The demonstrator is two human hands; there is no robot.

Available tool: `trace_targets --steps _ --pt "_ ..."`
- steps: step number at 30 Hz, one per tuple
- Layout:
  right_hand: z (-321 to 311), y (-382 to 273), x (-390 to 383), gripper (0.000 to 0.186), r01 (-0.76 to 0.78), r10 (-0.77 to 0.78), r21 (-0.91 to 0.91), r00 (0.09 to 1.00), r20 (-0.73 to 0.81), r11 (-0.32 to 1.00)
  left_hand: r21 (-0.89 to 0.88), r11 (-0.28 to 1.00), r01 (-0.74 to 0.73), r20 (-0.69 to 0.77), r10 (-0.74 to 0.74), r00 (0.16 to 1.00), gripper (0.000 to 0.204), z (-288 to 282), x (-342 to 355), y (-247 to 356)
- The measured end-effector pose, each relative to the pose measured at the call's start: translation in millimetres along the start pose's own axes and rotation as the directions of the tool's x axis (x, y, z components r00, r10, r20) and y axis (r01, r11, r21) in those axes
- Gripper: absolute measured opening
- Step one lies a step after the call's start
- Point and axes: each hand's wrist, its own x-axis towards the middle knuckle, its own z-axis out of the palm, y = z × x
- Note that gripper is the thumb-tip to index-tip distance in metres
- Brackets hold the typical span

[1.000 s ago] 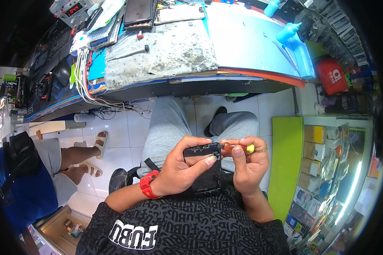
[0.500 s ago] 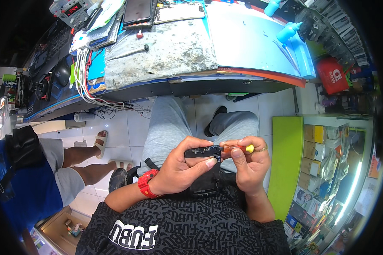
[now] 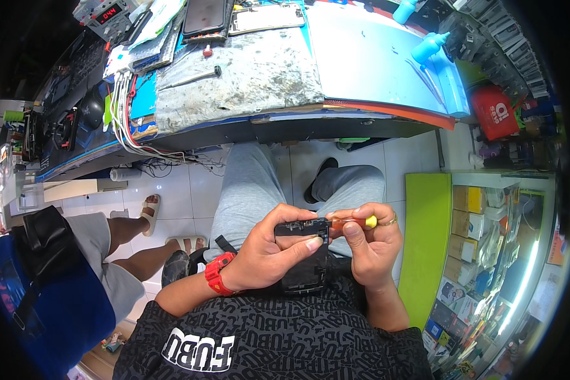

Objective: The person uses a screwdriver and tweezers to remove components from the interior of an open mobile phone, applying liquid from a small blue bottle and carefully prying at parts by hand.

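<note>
My left hand, with a red watch on its wrist, is closed around a black opened phone held above my lap. Small inner parts show along the phone's upper edge. A dark flat panel hangs below it; whether the two are joined, I cannot tell. My right hand pinches a screwdriver with a clear orange handle and a yellow end cap. It lies sideways, its tip end meeting the phone's right edge. The tip itself is too small to make out.
Ahead stands a workbench with a stained grey mat, a loose screwdriver, phones and a blue squeeze bottle. White cables hang over its edge. A glass display case is at right. Another person stands close at left.
The other person at left has moved nearer, toward the right, covering more of the open box below. My hands, the phone and the screwdriver have hardly moved.
</note>
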Motion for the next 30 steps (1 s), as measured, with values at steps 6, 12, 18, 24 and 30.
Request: trace_targets --steps 6,12,18,24,30 --pt "-0.2 -1.4 -0.4 0.017 -0.018 0.018 0.004 1.0 0.005 1.0 -0.017 1.0 0.019 -0.048 -0.019 0.999 0.034 3.7 0.5 0.4" --pt "-2.4 -1.4 -0.7 0.017 -0.021 0.022 -0.012 1.0 0.02 1.0 -0.015 1.0 0.023 -0.004 -0.023 1.0 0.033 0.7 -1.0 -0.3" --pt "-1.6 -2.2 -1.1 0.017 -0.03 0.03 -0.002 0.999 0.016 1.0 -0.06 0.997 0.041 -0.045 -0.044 0.998 0.033 4.3 -1.6 -1.2" --pt "-3.0 -1.8 -1.8 0.018 -0.033 0.034 -0.016 0.999 0.023 0.999 -0.048 0.999 0.011 0.006 -0.011 1.0 0.034 -0.4 -2.9 -6.8" --pt "-4.3 -3.1 -2.4 0.018 -0.034 0.035 -0.039 0.999 0.032 0.999 -0.029 0.999 0.035 0.006 -0.035 0.999 0.034 -1.0 -5.2 -7.9"
